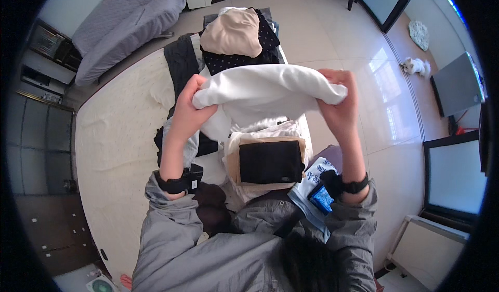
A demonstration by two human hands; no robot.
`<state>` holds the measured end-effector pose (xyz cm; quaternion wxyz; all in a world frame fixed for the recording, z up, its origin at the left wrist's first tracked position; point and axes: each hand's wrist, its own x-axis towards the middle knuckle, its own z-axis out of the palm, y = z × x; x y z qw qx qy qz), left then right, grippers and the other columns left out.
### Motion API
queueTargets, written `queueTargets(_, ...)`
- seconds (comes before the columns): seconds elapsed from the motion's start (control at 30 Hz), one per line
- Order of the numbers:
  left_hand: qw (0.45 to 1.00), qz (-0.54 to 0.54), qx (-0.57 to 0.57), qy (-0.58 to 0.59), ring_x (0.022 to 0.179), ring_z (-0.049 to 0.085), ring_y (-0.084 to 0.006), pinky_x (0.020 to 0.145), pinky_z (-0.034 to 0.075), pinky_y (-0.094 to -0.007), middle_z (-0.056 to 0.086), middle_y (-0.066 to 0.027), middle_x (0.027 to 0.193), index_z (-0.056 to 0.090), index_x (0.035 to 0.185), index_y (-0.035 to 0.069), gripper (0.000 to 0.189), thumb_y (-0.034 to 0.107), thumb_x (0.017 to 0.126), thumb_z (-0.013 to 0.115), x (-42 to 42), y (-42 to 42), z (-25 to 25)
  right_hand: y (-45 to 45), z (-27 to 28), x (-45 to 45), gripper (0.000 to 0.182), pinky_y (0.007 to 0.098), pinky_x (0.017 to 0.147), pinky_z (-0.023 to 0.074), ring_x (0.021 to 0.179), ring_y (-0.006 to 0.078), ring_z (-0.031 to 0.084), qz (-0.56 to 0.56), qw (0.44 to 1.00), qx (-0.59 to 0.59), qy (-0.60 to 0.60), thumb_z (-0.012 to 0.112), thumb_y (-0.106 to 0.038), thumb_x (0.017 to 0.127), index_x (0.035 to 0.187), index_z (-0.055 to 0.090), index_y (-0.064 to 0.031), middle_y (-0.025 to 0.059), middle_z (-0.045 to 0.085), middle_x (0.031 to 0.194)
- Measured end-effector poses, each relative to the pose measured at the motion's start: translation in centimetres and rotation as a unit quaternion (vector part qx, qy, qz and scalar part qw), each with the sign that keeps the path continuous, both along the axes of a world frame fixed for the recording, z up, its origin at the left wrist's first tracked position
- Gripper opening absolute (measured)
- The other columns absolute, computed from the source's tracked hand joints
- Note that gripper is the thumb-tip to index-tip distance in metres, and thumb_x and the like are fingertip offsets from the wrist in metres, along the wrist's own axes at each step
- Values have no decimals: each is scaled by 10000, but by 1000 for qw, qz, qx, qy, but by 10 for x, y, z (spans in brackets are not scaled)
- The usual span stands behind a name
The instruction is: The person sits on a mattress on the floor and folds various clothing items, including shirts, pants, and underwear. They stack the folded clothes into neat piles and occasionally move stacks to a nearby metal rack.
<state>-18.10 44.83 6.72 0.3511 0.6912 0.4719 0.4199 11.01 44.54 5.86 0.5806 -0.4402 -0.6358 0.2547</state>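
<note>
Both hands hold up a white cloth garment (269,85), stretched crosswise, its upper edge folded over and its lower part hanging. My left hand (193,109) grips its left end, with the fingers behind the fabric. At the right end, my right hand (339,97) closes on a bunched corner. Nearer my body lies a stack of folded clothes, with a black folded garment (271,162) on a beige folded cloth (233,159). Past the white garment, a cream garment (234,33) rests in a heap on a black dotted garment (269,38).
A bed with a pale sheet (117,136) extends to my left, with dark trousers (181,66) across it. Beside my right forearm lie a white cloth with lettering (312,183) and a blue packet (322,199). A white dog (415,66) is on the tiled floor (331,35). A grey-covered sofa (128,23) stands far left.
</note>
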Motion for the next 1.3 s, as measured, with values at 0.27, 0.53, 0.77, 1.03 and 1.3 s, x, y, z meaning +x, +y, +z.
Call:
queueTargets(0.27, 859, -12, -421, -291, 940, 563, -144, 835, 446, -267, 579, -51, 1031, 486, 1165, 39, 454, 272, 787, 580, 29, -146, 33, -116, 31, 35, 519, 246, 713, 480, 842, 119, 540, 57, 960, -267, 63, 614, 22, 748, 1190, 348, -37, 61, 513, 937)
queueTargets(0.53, 702, -209, -576, -363, 1002, 518, -131, 855, 412, -256, 519, -89, 1137, 446, 1190, -25, 543, 363, 831, 573, 17, -233, -54, -190, -7, 57, 508, 274, 735, 498, 863, 158, 569, 35, 875, -441, 198, 588, 6, 775, 1236, 375, -16, 82, 543, 999)
queueTargets(0.77, 700, -594, -372, -136, 1156, 395, -191, 1000, 286, -323, 459, -131, 1248, 313, 1315, -44, 894, 542, 730, 651, 56, -150, -101, -187, 61, 17, 392, 264, 735, 473, 827, 144, 565, 202, 883, -365, 215, 648, -15, 697, 1032, 444, -21, 60, 547, 895)
queueTargets(1.03, 805, -505, -300, -88, 1053, 503, -190, 921, 383, -306, 553, -99, 1151, 473, 1203, -18, 573, 189, 730, 722, 32, -145, -46, -139, 67, -50, 315, 243, 752, 458, 870, 98, 556, 345, 851, -393, 53, 617, -54, 799, 1079, 476, -22, 43, 574, 936)
queueTargets(1.3, 829, 121, -355, -414, 1026, 530, -185, 871, 424, -284, 541, -94, 1134, 395, 1264, -8, 539, 208, 809, 588, -40, -214, -13, -110, -84, -176, 436, 363, 893, 447, 1034, 247, 555, 382, 532, -521, 548, 319, -334, 943, 1247, 453, -52, 128, 548, 1172)
